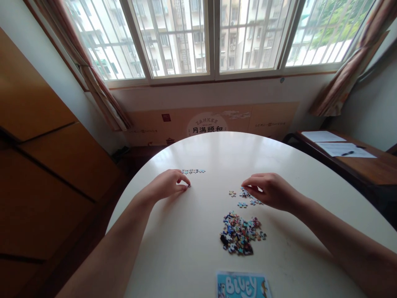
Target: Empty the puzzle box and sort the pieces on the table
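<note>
My left hand (167, 184) pinches a small jigsaw puzzle piece (189, 186) between thumb and forefinger, low over the white table. Just beyond it lies a short joined row of puzzle pieces (195, 171), its left end partly behind the hand. On the right, my right hand (268, 190) has its fingers bent together over a small loose group of puzzle pieces (256, 201). The hand covers part of that group, and whatever its fingertips hold is hidden. Two single pieces, a yellowish one (232, 193) and a bluish one (242, 205), lie beside it.
A heap of mixed puzzle pieces (240, 232) sits nearer me on the round white table (173, 256). At the bottom edge is a blue "Bluey" box or card (243, 285). A wooden side table with papers (344, 150) stands at right, a wooden cabinet (46, 165) at left.
</note>
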The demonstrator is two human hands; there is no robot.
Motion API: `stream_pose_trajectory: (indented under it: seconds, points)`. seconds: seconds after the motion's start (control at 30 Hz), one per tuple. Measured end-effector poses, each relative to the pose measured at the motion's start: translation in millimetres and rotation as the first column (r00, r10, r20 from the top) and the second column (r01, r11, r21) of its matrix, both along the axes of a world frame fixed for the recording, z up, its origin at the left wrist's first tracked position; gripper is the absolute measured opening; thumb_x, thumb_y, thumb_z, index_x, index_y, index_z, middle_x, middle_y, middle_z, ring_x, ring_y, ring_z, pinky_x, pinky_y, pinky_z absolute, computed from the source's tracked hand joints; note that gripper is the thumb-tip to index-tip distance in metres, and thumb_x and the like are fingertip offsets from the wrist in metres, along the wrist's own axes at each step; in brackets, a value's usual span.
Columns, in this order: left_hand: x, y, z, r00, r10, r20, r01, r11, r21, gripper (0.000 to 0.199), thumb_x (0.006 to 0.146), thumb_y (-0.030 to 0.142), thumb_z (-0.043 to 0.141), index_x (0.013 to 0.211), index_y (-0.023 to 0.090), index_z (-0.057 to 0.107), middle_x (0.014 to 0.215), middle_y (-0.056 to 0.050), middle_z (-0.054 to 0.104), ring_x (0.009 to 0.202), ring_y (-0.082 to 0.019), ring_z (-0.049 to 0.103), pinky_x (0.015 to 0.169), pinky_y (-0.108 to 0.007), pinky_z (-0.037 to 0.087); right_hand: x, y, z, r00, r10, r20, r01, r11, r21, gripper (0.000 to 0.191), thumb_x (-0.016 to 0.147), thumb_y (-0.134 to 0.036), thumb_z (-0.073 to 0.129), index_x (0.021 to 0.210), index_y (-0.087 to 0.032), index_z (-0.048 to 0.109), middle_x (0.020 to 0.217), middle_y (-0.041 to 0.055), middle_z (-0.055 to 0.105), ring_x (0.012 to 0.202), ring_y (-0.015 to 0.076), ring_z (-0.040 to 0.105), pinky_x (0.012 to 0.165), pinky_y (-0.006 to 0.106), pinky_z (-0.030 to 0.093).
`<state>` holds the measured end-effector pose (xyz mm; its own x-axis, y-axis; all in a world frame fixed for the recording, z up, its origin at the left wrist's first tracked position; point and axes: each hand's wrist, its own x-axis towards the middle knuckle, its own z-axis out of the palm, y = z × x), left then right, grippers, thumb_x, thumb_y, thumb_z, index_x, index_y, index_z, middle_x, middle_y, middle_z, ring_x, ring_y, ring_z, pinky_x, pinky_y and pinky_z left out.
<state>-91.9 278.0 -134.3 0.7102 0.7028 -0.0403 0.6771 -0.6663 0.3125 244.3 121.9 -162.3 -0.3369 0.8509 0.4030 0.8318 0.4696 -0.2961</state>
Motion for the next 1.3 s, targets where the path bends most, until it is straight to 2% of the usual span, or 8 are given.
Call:
stream_pose_trajectory:
  seconds: [0.1,0.2,0.3,0.4,0.53,0.7,0.9,1.3]
  points:
    - [5,-1,-3.5,0.998,0.056,0.035,-0.058,0.995,0.085,0.022,0.082,0.043,0.064,0.090,0.027,0.078,0.087,-0.004,0.065,0.082,-0.022,0.062,0.069,-0.029,0.043,1,0,-1.1,1.000,0.005,0.000,-0.005,1.000,-0.012,0.023,0.095,-0.027,0.053,0.093,-0.018,0.074,0.075,0.0005,0.066,0.062,0.0057,0.055,0.062,0.021,0.041]
    - [3,2,-2.4,0.991,0.112,0.075,-0.123,0.979,0.162,0.026,0.085,0.045,0.061,0.087,0.025,0.077,0.090,-0.004,0.067,0.078,-0.021,0.062,0.069,-0.030,0.044,1,1,-2.2,1.000,0.004,0.000,-0.004,1.000,-0.013,0.023,0.095,-0.027,0.053,0.094,-0.019,0.074,0.076,0.0006,0.067,0.063,0.0059,0.056,0.063,0.021,0.043]
    - [-10,10,0.7,0.950,0.276,0.142,-0.305,0.917,0.258,0.029,0.088,0.043,0.056,0.090,0.023,0.077,0.093,-0.005,0.070,0.077,-0.020,0.062,0.071,-0.030,0.045,4,1,-4.7,0.999,-0.024,-0.021,0.025,1.000,0.009,0.024,0.095,-0.028,0.052,0.094,-0.018,0.075,0.079,0.0019,0.069,0.064,0.0065,0.058,0.063,0.021,0.044]
    - [-20,18,0.7,0.903,0.398,0.163,-0.427,0.875,0.227,0.028,0.086,0.042,0.057,0.090,0.023,0.077,0.095,-0.005,0.072,0.083,-0.021,0.063,0.071,-0.029,0.046,8,3,-9.3,0.993,-0.090,-0.082,0.094,0.995,0.045,0.026,0.094,-0.030,0.052,0.095,-0.018,0.075,0.085,0.0035,0.071,0.064,0.0071,0.059,0.063,0.021,0.047]
    - [-18,17,-4.1,0.905,0.411,0.113,-0.421,0.903,0.087,0.027,0.082,0.046,0.061,0.088,0.024,0.078,0.088,-0.003,0.074,0.081,-0.022,0.065,0.068,-0.029,0.046,15,7,-15.5,0.968,-0.199,-0.154,0.213,0.974,0.079,0.028,0.093,-0.034,0.053,0.096,-0.017,0.076,0.081,0.0042,0.071,0.057,0.0080,0.056,0.059,0.022,0.046]
    - [-8,10,-7.1,0.897,0.432,0.095,-0.438,0.898,0.042,0.031,0.078,0.051,0.064,0.088,0.024,0.077,0.094,-0.003,0.074,0.082,-0.022,0.066,0.064,-0.028,0.045,19,10,-19.5,0.941,-0.263,-0.211,0.286,0.955,0.084,0.030,0.093,-0.037,0.054,0.093,-0.017,0.075,0.072,0.0032,0.068,0.055,0.0087,0.053,0.057,0.023,0.044]
    - [-9,13,-11.3,0.904,0.412,0.109,-0.421,0.904,0.069,0.029,0.077,0.048,0.064,0.088,0.025,0.077,0.097,-0.003,0.073,0.083,-0.022,0.065,0.067,-0.028,0.046,16,10,-21.9,0.942,-0.266,-0.203,0.281,0.959,0.047,0.030,0.093,-0.038,0.054,0.094,-0.018,0.076,0.071,0.0019,0.067,0.055,0.0080,0.052,0.059,0.022,0.044]
    - [-14,21,-13.1,0.909,0.401,0.118,-0.403,0.915,-0.006,0.028,0.075,0.043,0.064,0.091,0.026,0.079,0.094,-0.003,0.073,0.084,-0.023,0.066,0.070,-0.029,0.048,16,12,-22.5,0.949,-0.245,-0.198,0.258,0.965,0.045,0.030,0.093,-0.037,0.054,0.095,-0.017,0.076,0.072,0.0028,0.068,0.055,0.0091,0.054,0.059,0.023,0.045]
